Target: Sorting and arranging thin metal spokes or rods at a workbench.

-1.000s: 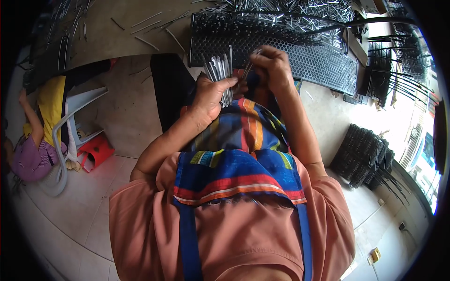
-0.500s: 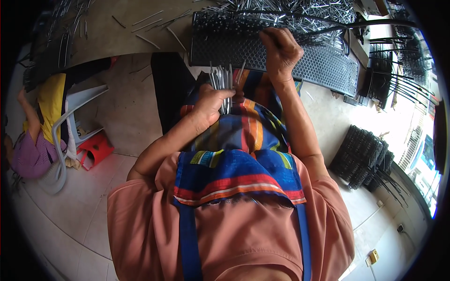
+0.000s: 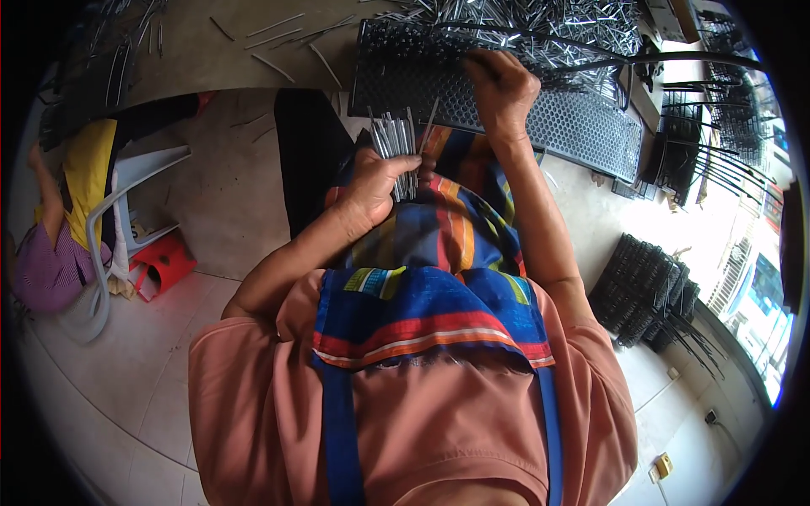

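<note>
My left hand (image 3: pixel 371 187) is closed round a bundle of thin silvery metal rods (image 3: pixel 393 139), held roughly upright above my lap. One rod leans apart from the others at the bundle's right side. Farther forward, my right hand (image 3: pixel 510 94) is above a black perforated tray (image 3: pixel 582 126), its fingers bent together near the tray's row of small shiny tips (image 3: pixel 413 40). Whatever the right fingers pinch, if anything, is hidden behind the hand.
A heap of loose metal rods (image 3: pixel 557 21) lies behind the tray on the table (image 3: pixel 194 67). Black wire racks (image 3: pixel 645 282) are stacked on the floor at right. A person in purple (image 3: pixel 59 270) is at far left, by a grey chair (image 3: pixel 152 169) and a red container (image 3: pixel 169 263).
My right hand has shifted slightly left relative to the tray, its fingers still closed. My left hand keeps its hold on the rods. The whole view has turned a little.
</note>
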A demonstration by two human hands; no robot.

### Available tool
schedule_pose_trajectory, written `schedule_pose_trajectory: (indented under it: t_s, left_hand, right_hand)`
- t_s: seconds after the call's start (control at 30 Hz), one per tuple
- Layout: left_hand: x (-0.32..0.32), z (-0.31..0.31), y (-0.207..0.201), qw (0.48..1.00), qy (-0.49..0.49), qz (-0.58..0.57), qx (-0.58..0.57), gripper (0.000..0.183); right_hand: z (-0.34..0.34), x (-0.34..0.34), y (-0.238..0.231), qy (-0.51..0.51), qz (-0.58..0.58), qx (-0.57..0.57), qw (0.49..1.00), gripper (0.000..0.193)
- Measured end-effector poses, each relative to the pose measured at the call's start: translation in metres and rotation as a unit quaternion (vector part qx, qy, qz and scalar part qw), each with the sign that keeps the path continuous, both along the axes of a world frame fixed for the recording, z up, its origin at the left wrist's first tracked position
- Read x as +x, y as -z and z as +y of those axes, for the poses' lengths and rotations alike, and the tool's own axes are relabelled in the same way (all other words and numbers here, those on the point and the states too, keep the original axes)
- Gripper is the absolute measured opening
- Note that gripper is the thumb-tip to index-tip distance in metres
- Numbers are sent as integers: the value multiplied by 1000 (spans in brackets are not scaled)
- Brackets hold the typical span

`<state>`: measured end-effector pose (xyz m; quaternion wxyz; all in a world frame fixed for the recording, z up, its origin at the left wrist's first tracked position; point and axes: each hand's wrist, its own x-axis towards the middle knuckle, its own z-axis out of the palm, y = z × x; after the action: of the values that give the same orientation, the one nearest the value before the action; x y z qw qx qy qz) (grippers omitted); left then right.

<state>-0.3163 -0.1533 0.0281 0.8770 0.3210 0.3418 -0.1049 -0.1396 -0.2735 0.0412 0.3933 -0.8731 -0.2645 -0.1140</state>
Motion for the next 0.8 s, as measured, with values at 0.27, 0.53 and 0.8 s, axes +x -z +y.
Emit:
schedule_pose_trajectory:
  t_s: [0.27,0.53,0.8]
  left_hand:
    - [-8,8,7,999,40,-2,-19,14]
    - [-11,4,7,998,51,-29,-21,20]
    - [-9,6,6,999,32,-43,3,23]
  right_hand:
    - [1,-6,2,-4,12,34,999,13]
    - [-7,-6,-3,8,-13,-40,999,16]
    - [-9,-7,2,14,-19,-24,999,21]
